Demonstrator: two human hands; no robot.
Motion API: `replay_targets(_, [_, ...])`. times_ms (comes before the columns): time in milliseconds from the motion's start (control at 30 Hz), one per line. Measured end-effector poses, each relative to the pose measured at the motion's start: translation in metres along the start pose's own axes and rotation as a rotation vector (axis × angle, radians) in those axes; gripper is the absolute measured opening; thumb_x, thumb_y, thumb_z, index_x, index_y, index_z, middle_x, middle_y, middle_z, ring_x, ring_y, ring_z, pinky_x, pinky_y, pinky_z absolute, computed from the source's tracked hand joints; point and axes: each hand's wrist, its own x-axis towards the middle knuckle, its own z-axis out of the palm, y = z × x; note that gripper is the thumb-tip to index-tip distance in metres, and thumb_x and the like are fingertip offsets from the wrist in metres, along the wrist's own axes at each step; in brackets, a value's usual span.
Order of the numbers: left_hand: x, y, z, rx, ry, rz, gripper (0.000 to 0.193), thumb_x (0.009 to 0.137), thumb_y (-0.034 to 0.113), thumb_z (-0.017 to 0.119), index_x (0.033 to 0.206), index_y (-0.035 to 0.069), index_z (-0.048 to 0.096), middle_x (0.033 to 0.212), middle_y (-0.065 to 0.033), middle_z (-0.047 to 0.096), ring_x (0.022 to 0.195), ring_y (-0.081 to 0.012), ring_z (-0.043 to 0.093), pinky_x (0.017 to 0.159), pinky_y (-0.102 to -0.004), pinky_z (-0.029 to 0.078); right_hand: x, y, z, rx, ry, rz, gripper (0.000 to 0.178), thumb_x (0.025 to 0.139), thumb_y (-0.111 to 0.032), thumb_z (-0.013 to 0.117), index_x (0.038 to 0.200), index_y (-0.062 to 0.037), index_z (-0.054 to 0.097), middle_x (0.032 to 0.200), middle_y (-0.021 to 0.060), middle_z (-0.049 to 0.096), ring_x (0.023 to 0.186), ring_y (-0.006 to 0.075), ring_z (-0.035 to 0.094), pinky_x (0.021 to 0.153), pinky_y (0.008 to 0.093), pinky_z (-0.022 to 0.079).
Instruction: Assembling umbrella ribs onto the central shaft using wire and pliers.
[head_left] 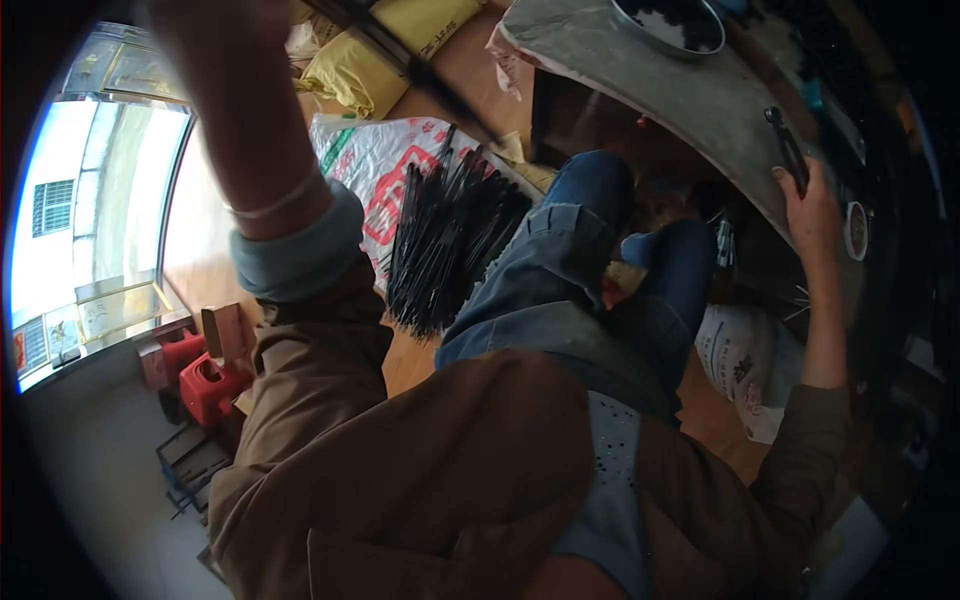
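While your right hand [817, 212], fingers curled, grips black tool [788, 140] right of rod bundle [450, 245], left hand [228, 30] appears blurred, fingers indiscernible.

The black rods [455, 245] look glossy, the white sheet [345, 145] crinkled plastic, the jeans [540, 250] matt denim.

Left hand [225, 20] blurred, cut off at the top edge, dark strips [420, 75] smeared, round basin [675, 42] cropped above, its dark pieces [690, 18] too small to identify

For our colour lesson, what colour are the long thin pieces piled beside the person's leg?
The long thin pieces are black, clearest in the head view.
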Motion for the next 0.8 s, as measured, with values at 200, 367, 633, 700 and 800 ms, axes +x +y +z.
replay_targets(200, [-0.145,-0.212,-0.052,0.874,-0.230,-0.073,0.024,0.092,0.024,0.045,0.088,0.005,0.060,0.080,-0.0208,0.060,0.073,-0.0410,0.060,0.066,-0.0471,0.048,0.006,0.004,0.014,-0.051,0.197,-0.149,0.042,0.093,-0.040,0.054,0.116,-0.0053,0.056,0.106,0.0148,0.061,0.096,0.0338,0.060,0.077,0.0426,0.048])
replay_targets(367, [-0.283,-0.307,-0.073,1.041,-0.769,-0.468,0.032,0.088,0.032,0.059,0.116,0.017,0.054,0.108,-0.0163,0.056,0.089,-0.0397,0.061,0.071,-0.0498,0.051,0.003,0.017,0.011,-0.030,0.442,-0.254,0.034,0.085,-0.024,0.065,0.112,-0.0057,0.060,0.108,0.0138,0.059,0.102,0.0341,0.054,0.087,0.0433,0.043])
replay_targets(633, [-0.343,-0.361,-0.086,1.493,-0.681,-1.143,0.092,0.075,0.072,0.053,0.146,0.022,0.023,0.139,-0.0146,0.040,0.126,-0.0375,0.039,0.092,-0.0617,0.036,-0.008,0.016,-0.004,0.043,0.474,-0.167,0.033,0.077,-0.022,0.069,0.108,-0.0102,0.061,0.108,0.0073,0.057,0.105,0.0263,0.051,0.092,0.0417,0.035])
replay_targets(700, [-0.335,-0.365,-0.089,1.399,-0.743,-1.182,0.088,0.076,0.066,0.057,0.146,0.023,0.026,0.140,-0.0142,0.039,0.130,-0.0343,0.037,0.095,-0.0608,0.034,-0.005,0.034,-0.022,-0.003,0.545,-0.120,0.028,0.076,-0.019,0.068,0.103,-0.0113,0.063,0.103,0.0050,0.059,0.102,0.0250,0.053,0.089,0.0404,0.036])
replay_targets(800, [-0.327,-0.367,-0.098,1.292,-0.777,-1.184,0.080,0.077,0.061,0.059,0.143,0.023,0.034,0.141,-0.0146,0.038,0.130,-0.0324,0.037,0.097,-0.0601,0.033,0.006,0.103,-0.055,-0.141,0.665,0.050,0.015,0.078,-0.016,0.064,0.092,-0.0132,0.064,0.096,0.0032,0.063,0.093,0.0258,0.056,0.080,0.0416,0.039])
